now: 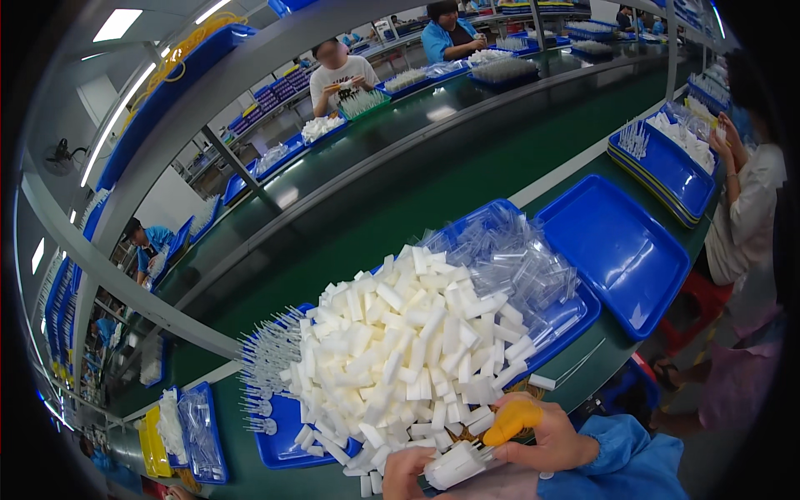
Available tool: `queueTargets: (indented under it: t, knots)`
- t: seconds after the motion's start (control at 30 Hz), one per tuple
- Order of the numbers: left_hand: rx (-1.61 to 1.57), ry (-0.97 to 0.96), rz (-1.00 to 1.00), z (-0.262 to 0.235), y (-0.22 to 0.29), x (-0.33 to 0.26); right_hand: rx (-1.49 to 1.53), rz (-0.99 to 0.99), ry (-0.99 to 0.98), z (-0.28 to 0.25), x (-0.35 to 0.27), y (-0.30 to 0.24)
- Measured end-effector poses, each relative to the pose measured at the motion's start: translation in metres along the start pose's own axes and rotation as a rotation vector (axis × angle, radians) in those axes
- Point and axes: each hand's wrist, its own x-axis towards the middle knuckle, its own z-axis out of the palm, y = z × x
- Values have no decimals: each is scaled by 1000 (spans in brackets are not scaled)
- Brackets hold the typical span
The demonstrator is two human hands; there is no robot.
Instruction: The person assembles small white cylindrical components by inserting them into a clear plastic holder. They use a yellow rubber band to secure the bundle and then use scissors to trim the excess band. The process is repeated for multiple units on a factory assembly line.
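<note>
Head view, left to right.

Far left, lower edge: one blue plastic tray with clear bagged parts, one yellow tray beside it.

Centre: one long blue rectangular tray under a heap of short white foam sticks; too many to count, lying in all directions. Along the heap's left side, a row of clear plastic applicator stems, standing close together, count not readable. At the heap's upper right, a pile of clear plastic tubes, also uncountable.

Bottom centre: left hand, only partly in frame, fingers curled round a small bundle of white sticks. Number in the bundle cannot be told. Long axis runs lower left to upper right, upper end toward the other hand.

Right hand, blue sleeve at the wrist, one orange rubber finger cot on the thumb. Fingers bent, pinching at the bundle's right end.

One loose white stick on the green table, just off the tray.

Right: one empty blue tray; further right, a stack of blue trays.
</note>
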Motion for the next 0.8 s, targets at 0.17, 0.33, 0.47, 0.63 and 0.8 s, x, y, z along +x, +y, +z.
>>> queueTargets:
  t: [0.17,0.33,0.47,0.63,0.8]
  knots:
    - [-450,-138,-312,-4,-10,7,-54,-188,35,-13,9,-14]
    - [-435,-131,-178,9,-9,18,-109,-343,82,-17,25,-29]
    - [-439,-173,-180,10,-6,32,-192,-426,59,-21,40,-41]
    - [-278,-123,-88,-7,-5,37,-424,-417,-383,-58,97,-48]
    - [109,403,299,-41,14,53,-480,-384,-150,-97,256,1]
